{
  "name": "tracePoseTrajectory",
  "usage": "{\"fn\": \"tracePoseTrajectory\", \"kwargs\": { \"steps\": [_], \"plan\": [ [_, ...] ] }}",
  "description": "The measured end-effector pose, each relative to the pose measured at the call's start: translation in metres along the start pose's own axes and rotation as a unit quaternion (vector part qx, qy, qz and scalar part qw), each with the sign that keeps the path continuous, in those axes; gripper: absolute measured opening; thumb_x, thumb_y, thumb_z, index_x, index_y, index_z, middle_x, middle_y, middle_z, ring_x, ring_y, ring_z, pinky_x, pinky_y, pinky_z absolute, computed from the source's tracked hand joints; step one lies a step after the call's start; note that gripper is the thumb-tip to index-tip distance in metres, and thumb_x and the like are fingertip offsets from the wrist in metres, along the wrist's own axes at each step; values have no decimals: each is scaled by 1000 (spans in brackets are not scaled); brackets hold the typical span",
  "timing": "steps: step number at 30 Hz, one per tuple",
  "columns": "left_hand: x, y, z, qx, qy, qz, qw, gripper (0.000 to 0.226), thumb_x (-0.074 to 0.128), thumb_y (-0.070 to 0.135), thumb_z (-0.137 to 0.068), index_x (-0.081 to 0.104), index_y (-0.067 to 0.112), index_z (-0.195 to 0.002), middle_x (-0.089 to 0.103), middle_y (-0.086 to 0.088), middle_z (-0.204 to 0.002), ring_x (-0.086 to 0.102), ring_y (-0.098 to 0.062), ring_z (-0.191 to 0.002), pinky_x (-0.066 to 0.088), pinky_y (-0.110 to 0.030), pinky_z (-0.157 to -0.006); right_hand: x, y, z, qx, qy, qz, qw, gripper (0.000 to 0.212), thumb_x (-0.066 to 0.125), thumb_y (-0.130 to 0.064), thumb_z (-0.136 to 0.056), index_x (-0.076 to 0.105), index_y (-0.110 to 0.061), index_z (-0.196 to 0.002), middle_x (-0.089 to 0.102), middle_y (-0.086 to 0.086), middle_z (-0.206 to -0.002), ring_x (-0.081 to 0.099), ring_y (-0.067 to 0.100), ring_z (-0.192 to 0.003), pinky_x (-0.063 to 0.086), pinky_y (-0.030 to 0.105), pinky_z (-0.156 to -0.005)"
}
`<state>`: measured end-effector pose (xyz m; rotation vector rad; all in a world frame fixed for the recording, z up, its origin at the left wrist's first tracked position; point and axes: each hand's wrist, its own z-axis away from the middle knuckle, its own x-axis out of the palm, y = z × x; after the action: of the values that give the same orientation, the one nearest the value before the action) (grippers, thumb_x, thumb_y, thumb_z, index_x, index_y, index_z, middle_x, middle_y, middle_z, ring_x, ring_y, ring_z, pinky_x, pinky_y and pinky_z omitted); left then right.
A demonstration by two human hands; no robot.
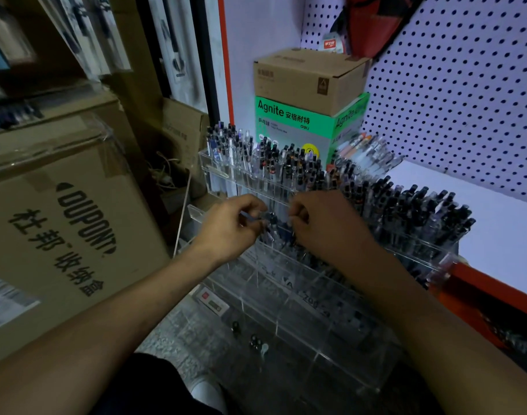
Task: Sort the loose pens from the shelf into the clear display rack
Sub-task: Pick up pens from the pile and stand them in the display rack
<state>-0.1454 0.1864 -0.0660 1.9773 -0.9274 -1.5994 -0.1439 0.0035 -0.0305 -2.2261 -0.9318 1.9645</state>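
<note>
A clear tiered display rack leans against the white shelf, its upper rows packed with upright dark-capped pens. Both my hands meet at a middle row. My left hand pinches a clear pen by its upper end. My right hand has its fingers curled around pens in the same compartment. More loose pens lie in a pile on the shelf behind the rack. The lower rack compartments look mostly bare.
A brown carton sits on a green Agnite box at the back of the shelf, before a pegboard wall. Large cardboard boxes stand at the left. A few small pieces lie on the floor below.
</note>
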Motion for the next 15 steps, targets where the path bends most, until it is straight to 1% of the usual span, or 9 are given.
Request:
{"fn": "tracePoseTrajectory", "kwargs": {
  "steps": [1,2,4,5,6,8,11,13,15],
  "plan": [
    [-2,3,-1,-1,4,17,1000,16,67,8,-87,70,15,-101,67,-1,-88,65,-16,-82,55,-39,-80,-3,0,2,-5,4,-13,1000,7,60,-14,-92,67,-12,-91,68,7,-86,64,22,-80,56,41,-79],
    [-6,7,-1,-5,9,43,999,16,66,4,-87,71,14,-98,69,-6,-85,66,-18,-80,56,-39,-78,-9,0,4,-7,11,-30,999,6,63,-15,-91,68,-12,-92,69,3,-86,64,17,-79,56,35,-78],
    [-14,18,-2,-3,26,100,995,15,65,2,-88,71,13,-97,70,-12,-83,67,-22,-79,57,-35,-74,-25,-2,8,2,36,-72,997,5,67,-18,-90,71,-16,-93,67,-6,-83,62,2,-75,50,10,-71],
    [-18,24,-3,8,40,114,993,14,66,4,-89,71,14,-98,71,-10,-83,67,-21,-80,56,-30,-72,-34,-3,9,8,52,-95,994,4,69,-18,-89,71,-18,-92,67,-10,-82,61,-4,-74,46,3,-67],
    [-22,31,-4,26,55,119,991,13,67,6,-89,71,14,-99,71,-5,-82,67,-17,-80,54,-24,-70,-44,-4,11,13,71,-121,990,4,71,-19,-87,72,-21,-90,67,-13,-80,61,-6,-73,46,1,-66],
    [-29,49,-8,60,74,130,987,12,68,8,-89,71,13,-100,70,1,-82,66,-11,-78,51,-16,-70,-65,-3,13,17,107,-162,981,5,74,-20,-85,71,-25,-86,68,-15,-80,63,-7,-74,48,4,-71],
    [-32,78,-22,95,79,150,981,9,68,6,-89,72,9,-96,69,-3,-79,65,-15,-75,54,-19,-70,-95,7,11,10,152,-176,972,7,75,-21,-83,71,-26,-83,71,-12,-78,66,-4,-69,52,10,-71],
    [-28,96,-38,118,78,147,979,7,68,7,-88,72,12,-92,68,-2,-76,65,-16,-72,53,-20,-67,-113,22,5,14,174,-181,968,4,73,-17,-84,71,-21,-83,72,-6,-74,68,2,-63,55,18,-68],
    [-21,113,-57,131,74,144,978,9,68,7,-88,72,16,-88,68,-7,-73,63,-16,-68,51,-23,-64,-127,41,-3,44,181,-191,964,4,71,-12,-86,71,-16,-84,71,-1,-72,69,11,-63,58,28,-67]
  ]
}}
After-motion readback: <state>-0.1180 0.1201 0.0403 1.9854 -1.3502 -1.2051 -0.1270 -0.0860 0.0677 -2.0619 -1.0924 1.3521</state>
